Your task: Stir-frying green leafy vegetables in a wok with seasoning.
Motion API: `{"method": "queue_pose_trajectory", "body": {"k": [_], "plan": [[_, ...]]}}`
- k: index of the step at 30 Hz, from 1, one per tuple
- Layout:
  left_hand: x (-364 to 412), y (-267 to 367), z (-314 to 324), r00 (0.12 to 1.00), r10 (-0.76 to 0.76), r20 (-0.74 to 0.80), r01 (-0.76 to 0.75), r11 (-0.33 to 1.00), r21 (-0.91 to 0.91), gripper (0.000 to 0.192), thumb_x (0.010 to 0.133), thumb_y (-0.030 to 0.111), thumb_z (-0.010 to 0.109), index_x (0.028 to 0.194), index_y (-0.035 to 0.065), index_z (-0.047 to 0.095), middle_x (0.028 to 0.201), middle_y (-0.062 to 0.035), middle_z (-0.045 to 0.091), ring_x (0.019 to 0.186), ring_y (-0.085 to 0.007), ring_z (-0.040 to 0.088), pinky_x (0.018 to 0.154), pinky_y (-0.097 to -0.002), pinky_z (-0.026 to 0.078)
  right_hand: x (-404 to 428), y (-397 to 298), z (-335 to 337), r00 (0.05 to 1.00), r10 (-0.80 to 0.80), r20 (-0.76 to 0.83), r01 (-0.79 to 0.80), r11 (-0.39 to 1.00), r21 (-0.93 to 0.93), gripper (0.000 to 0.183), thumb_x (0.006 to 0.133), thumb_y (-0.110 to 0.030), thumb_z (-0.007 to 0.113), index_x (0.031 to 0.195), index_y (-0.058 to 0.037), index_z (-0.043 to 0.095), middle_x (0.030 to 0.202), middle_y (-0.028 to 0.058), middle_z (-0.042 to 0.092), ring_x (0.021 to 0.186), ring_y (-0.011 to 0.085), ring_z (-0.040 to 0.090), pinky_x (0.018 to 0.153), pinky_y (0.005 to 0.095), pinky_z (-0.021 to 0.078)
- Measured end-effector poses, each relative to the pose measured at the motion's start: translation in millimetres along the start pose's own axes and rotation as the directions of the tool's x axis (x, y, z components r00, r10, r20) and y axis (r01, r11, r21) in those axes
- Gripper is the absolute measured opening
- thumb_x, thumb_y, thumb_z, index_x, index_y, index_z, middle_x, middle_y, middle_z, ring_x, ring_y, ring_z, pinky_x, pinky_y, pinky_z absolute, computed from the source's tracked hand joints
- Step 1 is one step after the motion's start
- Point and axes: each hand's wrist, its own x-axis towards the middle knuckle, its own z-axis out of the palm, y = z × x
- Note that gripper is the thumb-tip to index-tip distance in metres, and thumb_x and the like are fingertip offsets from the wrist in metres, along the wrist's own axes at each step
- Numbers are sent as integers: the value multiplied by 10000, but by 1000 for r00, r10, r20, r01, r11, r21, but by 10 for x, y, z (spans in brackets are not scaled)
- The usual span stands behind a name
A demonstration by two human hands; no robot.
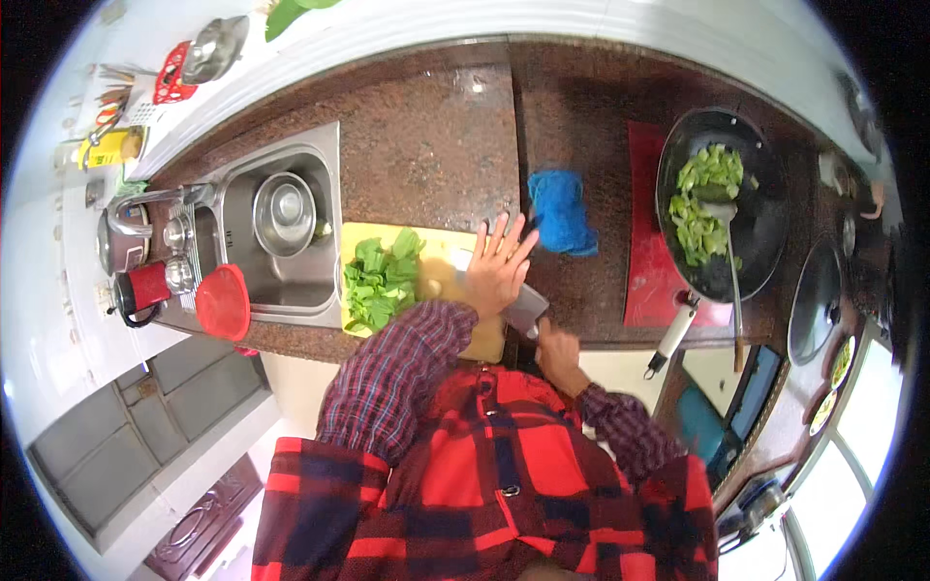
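My right hand [559, 354] grips the handle of a cleaver [526, 309], whose broad metal blade lies over the right part of a yellow cutting board [476, 351]. My left hand [496, 269] is spread flat with its fingers apart, beside or over the blade; whether it touches the blade cannot be told. A pile of cut leafy greens [381, 279] lies on the left part of the board, near my left sleeve. A small pale piece [434, 285] sits between the pile and my left wrist. Behind my right hand, a crumpled blue cloth or net [563, 213] rests on the counter.
On the right, a black wok [763, 218] holds cut greens [712, 167] and a metal spatula [732, 269]; its pale handle [676, 334] juts past the counter edge. A steel sink [330, 218] with a metal bowl [285, 214] is left of the board. A glass lid [814, 301] stands far right.
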Motion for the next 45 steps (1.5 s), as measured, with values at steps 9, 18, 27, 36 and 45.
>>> {"method": "queue_pose_trajectory", "body": {"k": [9, 18, 27, 36, 45], "plan": [[-229, -135, -348, 854, -257, -452, 35, 896, -443, 422, 809, 101, 370, 1227, 36, 368, 1293, -151, 331, 1235, -298, 247, 1020, -413, 153, 85, -135, -780, 981, -133, 143, 89, 956, 279, 247, 635, -157, 623, 762, -4, 477, 549, 144, 531, 504, 277, 555, 470, 395, 434], [-968, -83, -312, 896, -385, -220, 374, 923, -91, 308, 656, -10, 510, 961, -3, 463, 992, -162, 443, 883, -318, 446, 786, -413, 367, -29, -167, -1115, 681, -340, 648, -567, 316, 761, 210, 760, -158, 596, 721, -100, 398, 467, -36, 350, 335, 56, 334, 297, 210, 246], [-1017, 4, -242, 901, -330, -281, 231, 914, -333, 176, 672, 64, 577, 837, 17, 536, 847, -125, 521, 729, -295, 529, 621, -383, 434, -15, -74, -906, 640, -450, 622, -662, 87, 744, 149, 813, -127, 539, 780, -99, 396, 477, -46, 324, 347, 42, 310, 285, 190, 255], [-632, 231, -193, 769, -361, -527, 16, 836, -549, 176, 634, -35, 596, 807, -9, 568, 848, -137, 551, 806, -298, 537, 703, -344, 450, -41, -245, -869, 654, -463, 598, -644, 75, 762, 185, 833, -150, 516, 724, -96, 376, 475, -42, 303, 336, 36, 292, 283, 184, 248], [-929, 96, -128, 836, -358, -415, 136, 869, -477, 190, 677, 6, 565, 863, 36, 578, 931, -134, 554, 891, -294, 510, 736, -354, 434, -147, -74, -1156, 765, -374, 524, -481, 210, 851, 228, 768, -167, 581, 706, -107, 370, 458, -37, 324, 326, 59, 323, 293, 213, 263]]}}
